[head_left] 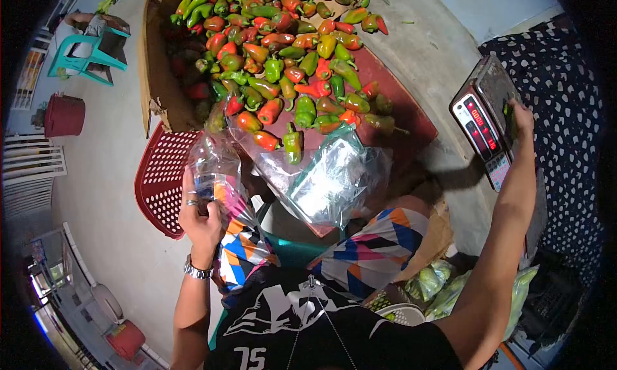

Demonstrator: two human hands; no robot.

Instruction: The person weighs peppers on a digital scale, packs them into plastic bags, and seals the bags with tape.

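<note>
My left hand (200,219), with a ring and a wristwatch, is closed on a clear plastic bag (217,161) beside the red basket. At the right, my right hand (522,118) is over the metal plate of a digital scale (483,122), its fingers around something green, seemingly a pepper (509,120). Red digits glow on the scale's display. Red, green and orange peppers (276,55) lie spread over a red board (402,109) and in a cardboard box. More clear plastic bags (340,177) lie on the board's near end.
A torn cardboard box (154,61) stands at the upper left, with a red perforated basket (164,177) below it. Bags of green produce (430,279) sit low at the right, near a dark spotted cloth (559,113). A teal chair (90,52) is at the far left.
</note>
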